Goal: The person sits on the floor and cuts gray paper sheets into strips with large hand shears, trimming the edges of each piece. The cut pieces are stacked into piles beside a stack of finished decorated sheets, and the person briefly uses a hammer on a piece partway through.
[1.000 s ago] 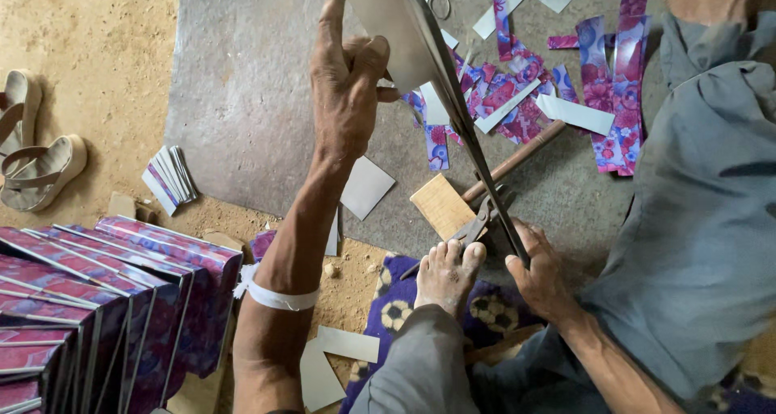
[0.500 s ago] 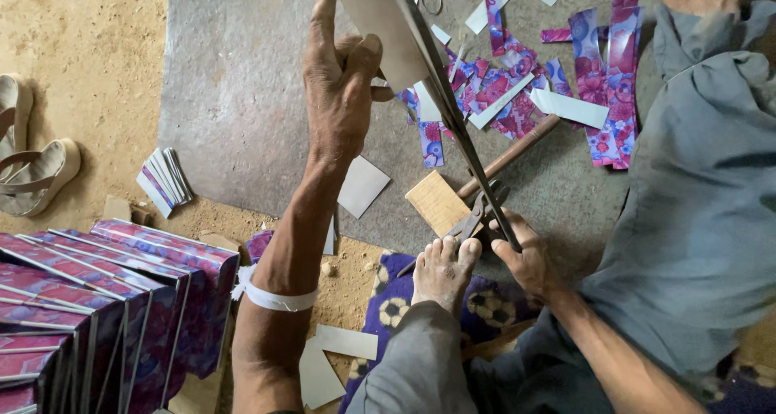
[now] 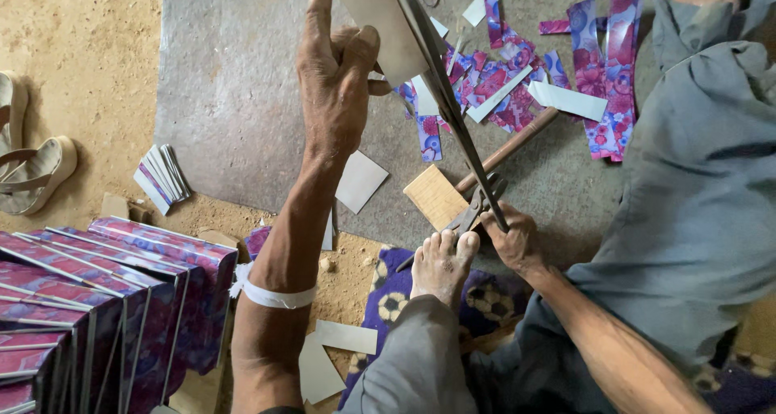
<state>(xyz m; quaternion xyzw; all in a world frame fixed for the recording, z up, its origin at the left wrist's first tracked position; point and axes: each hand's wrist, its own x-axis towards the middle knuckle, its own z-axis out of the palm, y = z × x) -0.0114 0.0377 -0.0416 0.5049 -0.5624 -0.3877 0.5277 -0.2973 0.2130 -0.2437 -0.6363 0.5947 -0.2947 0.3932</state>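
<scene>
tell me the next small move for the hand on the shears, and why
Probably press the upper handle down. The right hand grips the long shears, whose lower handle sits pinned under the foot, and the left hand has the grey card sheet fed against the raised blade.

The top of the grey card [image 3: 380,26] runs off the picture's top edge. The left hand [image 3: 335,90] hides part of that card. The tips of the big shears [image 3: 453,115] are cut off too. The right hand [image 3: 513,240] covers one shear handle. The patterned boxes [image 3: 105,301] run off the left edge.
</scene>
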